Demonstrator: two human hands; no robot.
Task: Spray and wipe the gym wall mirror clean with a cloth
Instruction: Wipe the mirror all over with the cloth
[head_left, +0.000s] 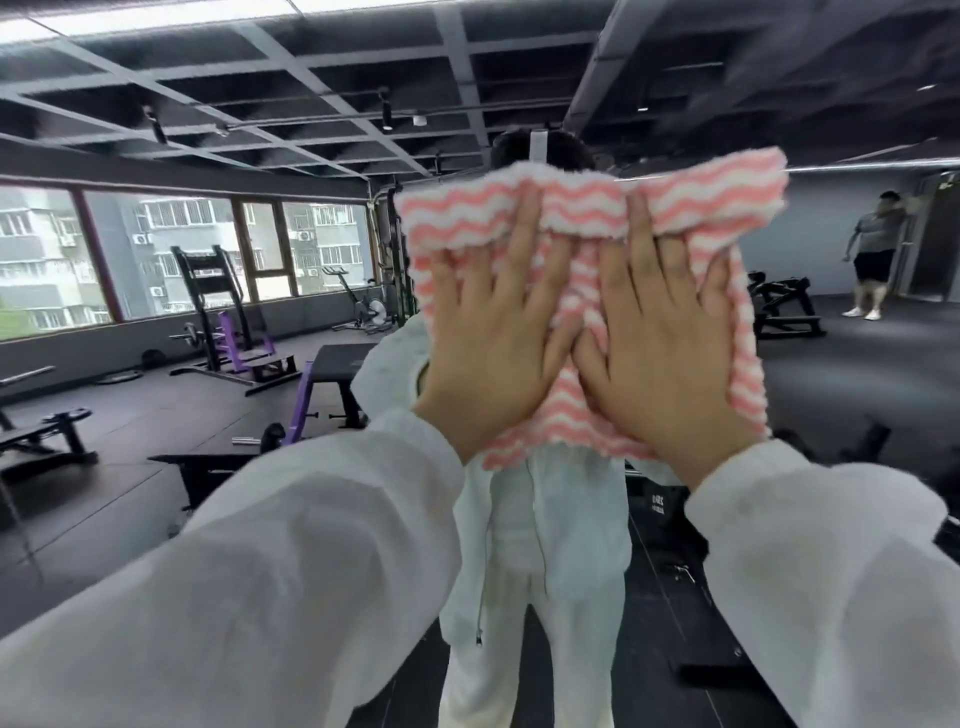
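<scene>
White sleeves (270, 571) nearest; left hand (498, 338) and right hand (660, 343) side by side, fingers spread flat, pressing pink-white striped cloth (582, 208) against mirror (156, 467); beyond, reflected purple gym machine (228, 317), windows (156, 249)

Cloth (587, 249): fluffy, looped pile textile, pink and white wavy stripes, matt. Mirror (156, 441): smooth glass, glossy, reflecting cleanly. Sleeves (270, 571): thin white woven fabric, matt, lightly creased. Reflected gym floor (130, 499): dark, matt, rubber-like. Reflected bench frame (208, 291): black painted metal, dull sheen.
</scene>
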